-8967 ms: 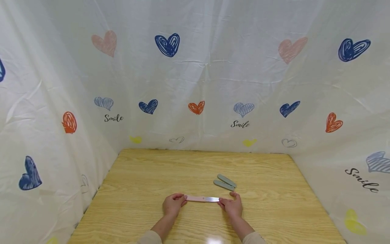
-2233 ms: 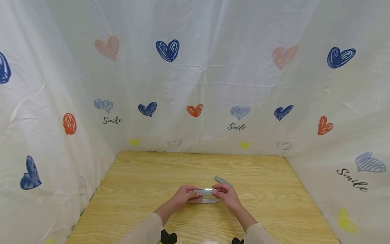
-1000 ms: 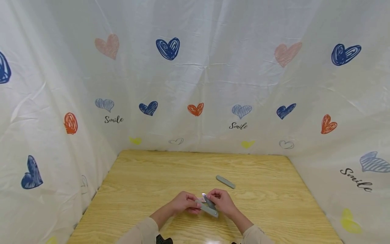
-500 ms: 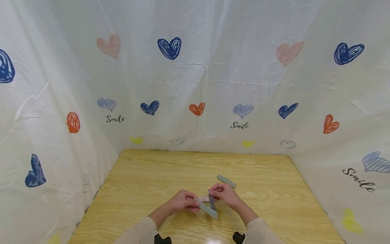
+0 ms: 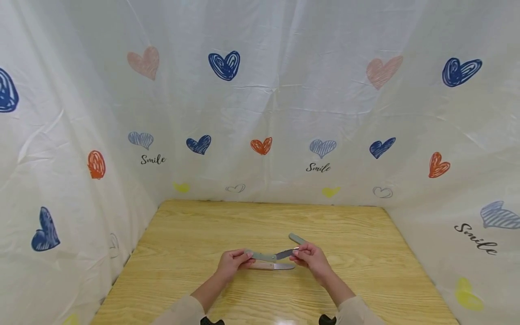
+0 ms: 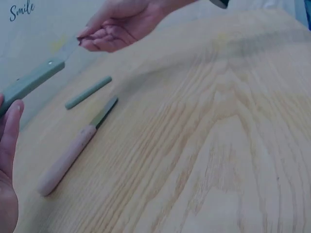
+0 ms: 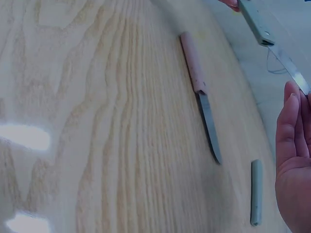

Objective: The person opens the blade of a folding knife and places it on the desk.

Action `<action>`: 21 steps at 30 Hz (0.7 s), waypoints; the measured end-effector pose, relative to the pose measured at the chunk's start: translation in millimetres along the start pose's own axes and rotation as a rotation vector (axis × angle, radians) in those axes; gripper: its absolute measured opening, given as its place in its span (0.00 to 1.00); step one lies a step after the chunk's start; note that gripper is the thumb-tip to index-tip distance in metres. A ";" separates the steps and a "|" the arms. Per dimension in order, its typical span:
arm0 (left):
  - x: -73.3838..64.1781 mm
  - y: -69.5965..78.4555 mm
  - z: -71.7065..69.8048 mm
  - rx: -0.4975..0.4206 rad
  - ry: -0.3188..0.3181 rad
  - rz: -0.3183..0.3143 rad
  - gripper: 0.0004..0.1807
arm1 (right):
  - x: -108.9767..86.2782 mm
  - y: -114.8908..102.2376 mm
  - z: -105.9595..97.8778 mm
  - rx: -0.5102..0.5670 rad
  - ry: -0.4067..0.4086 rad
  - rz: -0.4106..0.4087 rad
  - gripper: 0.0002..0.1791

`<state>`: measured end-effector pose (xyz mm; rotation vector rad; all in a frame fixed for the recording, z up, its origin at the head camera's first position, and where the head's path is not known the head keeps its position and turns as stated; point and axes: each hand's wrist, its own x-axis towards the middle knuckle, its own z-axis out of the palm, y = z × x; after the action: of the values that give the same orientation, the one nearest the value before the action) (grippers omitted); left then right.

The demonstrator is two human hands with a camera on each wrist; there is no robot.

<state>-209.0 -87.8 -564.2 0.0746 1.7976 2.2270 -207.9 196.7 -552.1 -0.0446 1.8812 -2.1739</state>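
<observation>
My left hand [image 5: 230, 262] grips the green handle of a folding knife [image 5: 264, 257] held above the table. Its blade [image 7: 290, 67] is swung out to the right, and my right hand [image 5: 314, 259] pinches it near the tip. Below lies a second folding knife with a pink handle [image 6: 68, 158], its blade open and pointing right. Behind my right hand rests a folded green knife [image 7: 256, 191], partly hidden in the head view.
The wood-grain table [image 5: 195, 225] is enclosed by white cloth [image 5: 280, 108] printed with hearts and "Smile". Dark wrist devices [image 5: 327, 319] show at both sleeves.
Earlier both hands held the pink knife, and two green ones lay behind. Now the pink one lies open on the table; one green knife's blade has swung from folded to nearly straight.
</observation>
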 end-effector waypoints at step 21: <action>-19.8 -28.8 -1.9 -0.099 0.149 -0.129 0.28 | -16.8 41.0 11.2 0.050 0.216 0.119 0.27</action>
<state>-185.1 -89.0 -589.8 -0.2265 1.7073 2.2768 -182.2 184.5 -587.9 0.3163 1.8846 -2.2179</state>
